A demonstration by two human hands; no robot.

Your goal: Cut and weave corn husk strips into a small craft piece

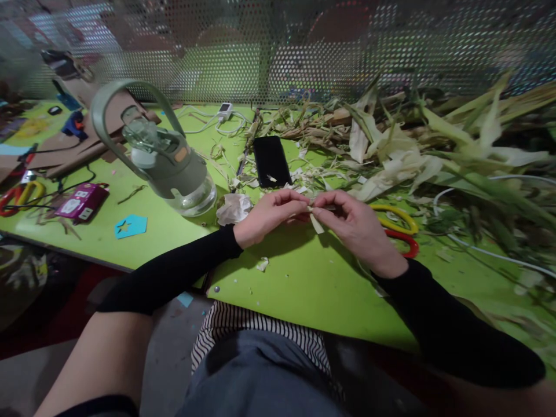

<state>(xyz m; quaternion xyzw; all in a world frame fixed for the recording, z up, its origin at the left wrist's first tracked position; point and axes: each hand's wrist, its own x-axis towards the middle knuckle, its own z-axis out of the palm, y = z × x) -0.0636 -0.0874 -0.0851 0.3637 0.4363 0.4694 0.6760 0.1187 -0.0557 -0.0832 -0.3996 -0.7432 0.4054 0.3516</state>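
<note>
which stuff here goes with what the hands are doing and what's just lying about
Likely in the job:
pale strip at the fingertips of left hand and right hand
husk pile
perhaps red-and-yellow handles

Likely just lying about:
phone
bottle
crumpled paper
purple box
blue paper

- Nearer the person than the phone (272, 162), the left hand (271, 213) and right hand (358, 229) cover much of the pale strip (318, 223).
- Right of the phone, the scissors (412, 222) show only handle loops.
- Farther right of the phone, the husk heap (469, 145) leaves the picture.
- Behind the phone, shapes beyond the perforated screen (278, 69) blur.
- Well left of the phone, the purple box (82, 202) bears unreadably small print.
</note>
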